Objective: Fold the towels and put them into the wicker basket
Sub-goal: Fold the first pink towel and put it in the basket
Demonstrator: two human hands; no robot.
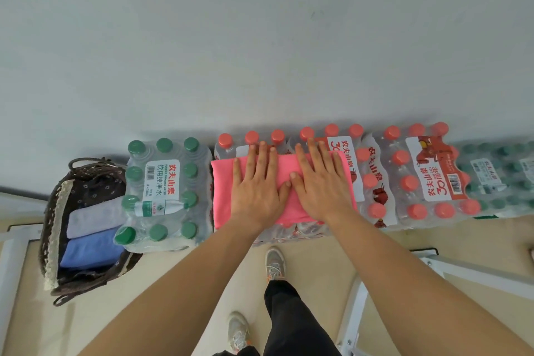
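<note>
A folded pink towel lies on top of a shrink-wrapped pack of red-capped water bottles. My left hand and my right hand both press flat on the towel, fingers straight and spread, thumbs nearly touching. The dark wicker basket stands on the floor at the left. Inside it lie a folded pale lilac towel and a folded blue towel.
A pack of green-capped bottles sits between the basket and the pink towel. More bottle packs run to the right, ending in a green-capped one. A white metal frame stands at lower right. My feet are on the beige floor below.
</note>
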